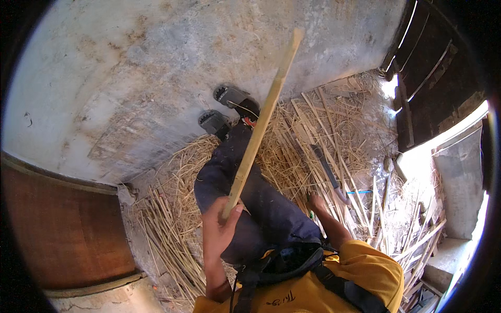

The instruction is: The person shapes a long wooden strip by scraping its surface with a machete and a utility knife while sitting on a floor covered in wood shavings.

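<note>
A long, flat bamboo strip (262, 122) slants up and away from my left hand (220, 225). The fingers and thumb of that hand are closed around its lower end. Beyond my right thigh, my right hand (318, 204) is low over the strips on the floor, its fingers curled. A small green bit (311, 214) shows beside it, and whatever it may hold is hidden. Just past this hand lies a long dark tool or bar (324, 167) with a curved end, on top of the loose bamboo strips (300, 128).
Thin shavings (193, 161) and more split strips (169, 235) cover the floor around my legs. My sandalled feet (222, 112) rest near a stained wall (156, 78). A brown wooden panel (62, 224) stands at left; dark boards (433, 73) and a bright opening are at right.
</note>
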`<state>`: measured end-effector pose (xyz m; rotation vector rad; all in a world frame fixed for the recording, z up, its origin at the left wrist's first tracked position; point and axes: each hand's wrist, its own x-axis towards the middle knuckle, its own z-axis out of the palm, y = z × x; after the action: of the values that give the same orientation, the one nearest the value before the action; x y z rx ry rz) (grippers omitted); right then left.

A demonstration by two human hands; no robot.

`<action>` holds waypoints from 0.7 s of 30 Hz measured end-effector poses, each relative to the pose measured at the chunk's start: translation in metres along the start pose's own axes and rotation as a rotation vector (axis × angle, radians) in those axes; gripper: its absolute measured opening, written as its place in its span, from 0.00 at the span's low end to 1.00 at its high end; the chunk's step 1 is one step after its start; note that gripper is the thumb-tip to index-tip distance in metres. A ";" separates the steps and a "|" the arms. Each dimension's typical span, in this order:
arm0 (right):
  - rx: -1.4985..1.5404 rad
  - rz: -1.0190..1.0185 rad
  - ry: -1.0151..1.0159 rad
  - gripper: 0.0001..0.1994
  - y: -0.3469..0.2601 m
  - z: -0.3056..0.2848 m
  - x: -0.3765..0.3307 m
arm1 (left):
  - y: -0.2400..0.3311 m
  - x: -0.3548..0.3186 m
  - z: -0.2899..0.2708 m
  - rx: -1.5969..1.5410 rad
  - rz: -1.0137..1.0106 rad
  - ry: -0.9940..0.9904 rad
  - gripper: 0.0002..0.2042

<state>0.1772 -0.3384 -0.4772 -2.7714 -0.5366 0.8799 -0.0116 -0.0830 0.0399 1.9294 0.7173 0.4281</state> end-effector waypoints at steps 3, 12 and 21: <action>0.004 0.009 -0.096 0.20 -0.028 -0.043 -0.016 | -0.007 -0.004 -0.006 0.020 0.028 0.017 0.13; 0.372 -0.337 0.197 0.17 0.016 -0.132 -0.007 | 0.018 0.011 -0.030 -0.304 -0.234 -0.140 0.26; 1.475 -0.335 0.055 0.13 -0.105 -0.317 -0.093 | 0.055 0.021 -0.091 -0.507 0.166 0.562 0.28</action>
<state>0.2631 -0.2989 -0.1435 -1.3084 -0.1597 0.6559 -0.0318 -0.0250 0.1295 1.3909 0.7116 1.1671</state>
